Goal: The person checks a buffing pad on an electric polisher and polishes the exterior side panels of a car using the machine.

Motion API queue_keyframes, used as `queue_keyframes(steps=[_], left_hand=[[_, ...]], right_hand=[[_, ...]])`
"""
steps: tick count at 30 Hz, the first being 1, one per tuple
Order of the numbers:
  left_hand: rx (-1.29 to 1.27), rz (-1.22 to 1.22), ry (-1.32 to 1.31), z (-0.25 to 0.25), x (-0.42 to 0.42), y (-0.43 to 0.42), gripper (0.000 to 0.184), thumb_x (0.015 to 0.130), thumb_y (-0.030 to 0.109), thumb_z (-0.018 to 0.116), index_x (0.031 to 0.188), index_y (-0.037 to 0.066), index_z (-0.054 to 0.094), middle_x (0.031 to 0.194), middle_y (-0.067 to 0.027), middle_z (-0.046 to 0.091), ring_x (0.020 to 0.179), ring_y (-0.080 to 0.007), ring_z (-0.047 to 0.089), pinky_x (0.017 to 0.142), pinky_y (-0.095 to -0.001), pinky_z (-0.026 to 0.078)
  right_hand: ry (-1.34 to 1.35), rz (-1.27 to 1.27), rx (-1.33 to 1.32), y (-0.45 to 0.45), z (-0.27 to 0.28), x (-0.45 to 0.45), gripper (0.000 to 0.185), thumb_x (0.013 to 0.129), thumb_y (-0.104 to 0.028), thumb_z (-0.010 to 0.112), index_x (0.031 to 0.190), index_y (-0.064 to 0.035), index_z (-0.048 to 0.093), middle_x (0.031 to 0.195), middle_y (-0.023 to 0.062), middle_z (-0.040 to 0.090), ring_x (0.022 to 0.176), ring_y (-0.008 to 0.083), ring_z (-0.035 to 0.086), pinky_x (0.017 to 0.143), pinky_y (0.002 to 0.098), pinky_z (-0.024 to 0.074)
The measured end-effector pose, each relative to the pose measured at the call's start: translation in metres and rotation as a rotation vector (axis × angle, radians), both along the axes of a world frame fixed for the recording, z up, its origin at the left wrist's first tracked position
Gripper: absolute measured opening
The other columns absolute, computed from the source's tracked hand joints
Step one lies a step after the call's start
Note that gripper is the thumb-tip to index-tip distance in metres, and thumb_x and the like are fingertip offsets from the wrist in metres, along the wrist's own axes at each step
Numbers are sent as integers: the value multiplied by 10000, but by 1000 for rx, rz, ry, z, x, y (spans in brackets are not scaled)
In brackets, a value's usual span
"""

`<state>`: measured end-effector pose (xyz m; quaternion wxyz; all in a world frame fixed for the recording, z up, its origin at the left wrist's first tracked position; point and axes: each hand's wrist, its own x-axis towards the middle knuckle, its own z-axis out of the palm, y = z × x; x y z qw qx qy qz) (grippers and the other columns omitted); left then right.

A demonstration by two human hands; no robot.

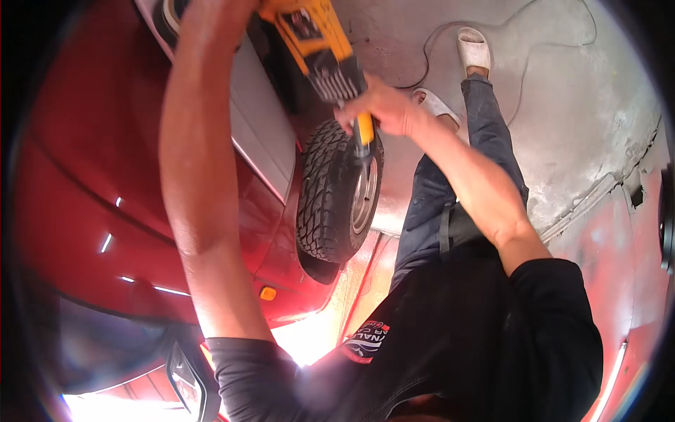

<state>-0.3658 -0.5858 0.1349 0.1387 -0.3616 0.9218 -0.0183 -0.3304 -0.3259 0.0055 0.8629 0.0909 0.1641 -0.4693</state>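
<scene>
A yellow and black power tool (330, 63) hangs above the tyre at the upper middle, slightly blurred. My right hand (380, 105) is closed around its yellow and black handle, and a narrow dark tip points down toward the wheel rim. At the top edge my left hand (242, 5) is by the rear of the tool, mostly cut off, with its fingers hidden. Below the tool stands a wheel with a chunky black tyre (325, 204), mounted on a red vehicle (126, 162) with a grey lower panel (260, 119).
A side mirror (186, 383) and an orange marker light (267, 293) are on the vehicle. A thin cable (450, 25) curves over the concrete floor (569, 91). My legs (492, 119) in dark trousers and light clogs (474, 48) are right of the wheel.
</scene>
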Motion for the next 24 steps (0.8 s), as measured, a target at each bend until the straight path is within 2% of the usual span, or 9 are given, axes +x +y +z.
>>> queue_keyframes(steps=[2,5,6,7,12,15,19,21,24], left_hand=[[89,177,-150,-8,12,42,180,891,83,732,989,-1,606,947,-265,714,951,-447,702,766,-500,568],[148,141,-257,-22,63,97,209,904,83,728,1058,21,602,952,-221,717,928,-420,715,776,-481,588],[101,11,-164,-42,99,110,196,874,183,718,997,80,606,866,-184,720,862,-429,702,727,-548,548],[196,122,-183,-41,106,129,191,908,228,676,980,76,587,902,-194,729,889,-452,700,746,-583,542],[374,263,-301,-56,138,205,134,910,143,652,977,63,569,917,-189,726,872,-448,710,758,-574,556],[451,333,-361,-83,154,226,117,922,128,639,981,52,572,924,-200,728,884,-451,714,765,-565,562],[489,325,-405,-121,179,236,94,915,99,635,971,40,587,914,-220,731,884,-446,724,768,-548,573],[485,275,-384,-132,181,233,72,884,35,631,948,24,599,871,-228,728,860,-433,737,748,-525,589],[438,264,-358,-147,176,211,35,902,47,602,932,29,607,899,-243,734,870,-437,737,755,-521,594]], right_hand=[[-33,44,59,44,2,23,453,736,16,768,1129,-3,544,852,127,627,699,240,646,642,395,552],[-119,127,98,110,11,59,410,729,7,785,1085,-13,583,815,108,648,699,221,668,646,393,573],[-130,146,138,131,16,71,416,727,-3,803,1084,-14,590,815,107,654,695,217,672,649,386,578],[-131,157,172,153,18,86,447,734,4,801,1122,-6,579,810,113,663,666,226,669,607,372,565],[-266,231,237,226,31,106,413,734,-10,773,1101,-11,583,787,104,643,683,211,653,640,351,561],[-398,252,338,254,16,112,452,725,-3,808,1112,-61,582,837,84,634,722,225,655,668,389,572],[-450,344,416,266,2,121,448,742,-1,788,1133,-54,575,838,94,640,714,239,661,674,410,575],[-446,350,414,266,-7,127,440,749,-30,783,1136,-56,576,850,91,645,710,231,663,658,394,576],[-398,332,397,245,-23,122,422,761,-51,788,1128,-57,580,855,87,649,701,224,664,645,392,575]])
